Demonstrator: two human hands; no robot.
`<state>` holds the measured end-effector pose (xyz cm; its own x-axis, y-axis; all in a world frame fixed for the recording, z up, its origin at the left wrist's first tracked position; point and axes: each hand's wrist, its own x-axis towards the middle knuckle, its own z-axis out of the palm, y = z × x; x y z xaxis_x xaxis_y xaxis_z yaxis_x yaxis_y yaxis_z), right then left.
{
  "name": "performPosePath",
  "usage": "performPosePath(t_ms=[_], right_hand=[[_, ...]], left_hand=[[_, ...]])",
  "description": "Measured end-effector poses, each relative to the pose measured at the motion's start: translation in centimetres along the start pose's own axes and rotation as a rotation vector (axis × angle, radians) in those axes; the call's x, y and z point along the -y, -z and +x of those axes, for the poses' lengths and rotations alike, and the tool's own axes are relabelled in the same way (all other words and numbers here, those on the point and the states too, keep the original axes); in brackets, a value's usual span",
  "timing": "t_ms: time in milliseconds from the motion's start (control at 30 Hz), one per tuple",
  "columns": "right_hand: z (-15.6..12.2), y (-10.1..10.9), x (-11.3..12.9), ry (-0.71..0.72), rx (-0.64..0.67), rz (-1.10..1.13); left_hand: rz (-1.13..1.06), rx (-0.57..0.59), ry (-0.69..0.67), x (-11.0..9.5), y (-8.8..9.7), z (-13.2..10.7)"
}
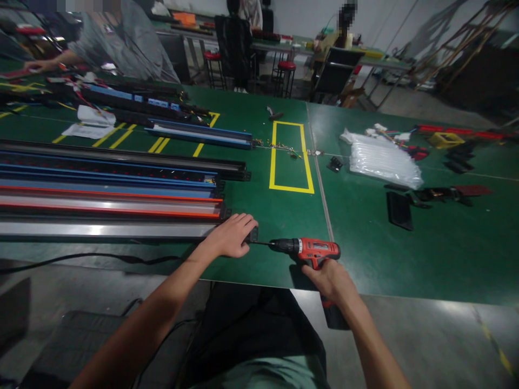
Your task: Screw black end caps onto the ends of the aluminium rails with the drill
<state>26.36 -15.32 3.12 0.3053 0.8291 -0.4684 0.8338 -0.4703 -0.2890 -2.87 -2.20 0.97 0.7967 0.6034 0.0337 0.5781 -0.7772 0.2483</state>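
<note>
My right hand [332,278] is wrapped around the grip of a red and black cordless drill [320,248], whose long thin bit points left. The bit's tip meets the black end cap [253,234] of a long silver metal profile [101,229] lying along the near side of the table. Over that same end lies my left hand [233,235], its fingers curled across the profile and holding it. Just beyond are an orange-edged profile [109,204] and blue-edged profiles [105,181], lying parallel to it.
Yellow tape marks a rectangle [292,189] on the green table [259,205]. A bundle of clear plastic tubes [381,161] and a black phone-like slab [399,209] lie to the right. Across the table, a person in grey [130,43] reaches left. A black cable [121,256] runs along the near edge.
</note>
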Motion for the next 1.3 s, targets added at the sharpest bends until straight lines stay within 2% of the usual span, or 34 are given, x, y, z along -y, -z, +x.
performPosePath(t_ms=[467,1300], right_hand=[[0.54,-0.34,-0.39,0.030,0.015,-0.006],[0.34,-0.03,0.04,-0.029,0.039,-0.040]], left_hand=[[-0.009,0.002,0.010,-0.16,0.08,0.03],[-0.007,0.010,0.009,-0.12,0.14,0.10]])
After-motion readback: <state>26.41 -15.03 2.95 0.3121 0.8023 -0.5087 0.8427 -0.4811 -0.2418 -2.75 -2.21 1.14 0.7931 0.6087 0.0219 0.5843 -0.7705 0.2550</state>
